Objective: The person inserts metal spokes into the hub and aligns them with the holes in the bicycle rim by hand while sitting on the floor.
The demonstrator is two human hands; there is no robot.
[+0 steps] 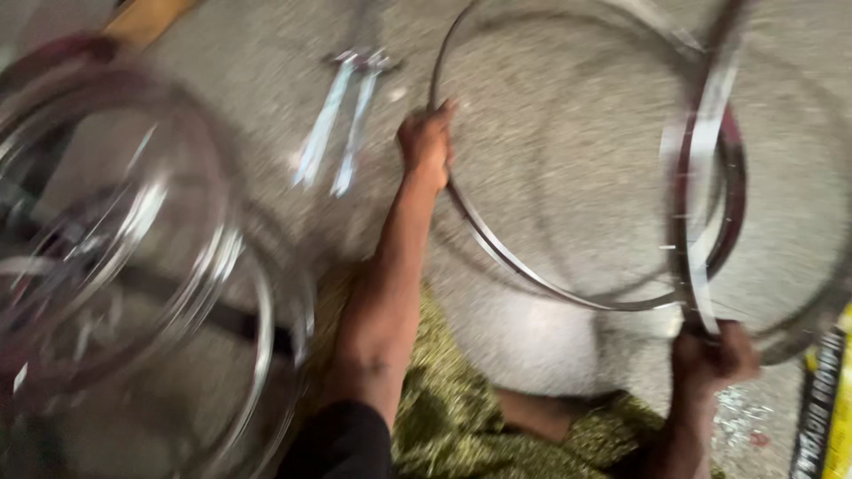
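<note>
While the view swings and smears with motion, over on the far left sits a stack of shiny wheel rims point(133, 257), blurred, leaning across a dark bar on the concrete floor point(568, 151). Just past it, up top, a chrome bicycle fork point(342, 124) lies flat on the floor, its two legs pointing down toward the person, well apart from either hand.

Now the middle: the left hand point(426, 146) reaches out along a bare forearm, fingers point(441, 113) wrapped shut around the left edge of a thin metal hoop point(524, 270). That hoop stands tilted off the floor, its big curve sweeping down and right, below the hand. Under the arm, a green patterned cloth point(444, 399) covers the person's lap, with a black sleeve point(342, 443) at the bottom edge.

Over to the right, a second chrome rim point(701, 177) stands nearly edge-on to the camera, with a dark red band on its far side. It crosses the thin hoop low on the right. The right hand point(714, 359) has it from underneath, fingers clenched tight around the lower end. Far right corner, a yellow and black strip point(830, 399), too blurred to identify.
</note>
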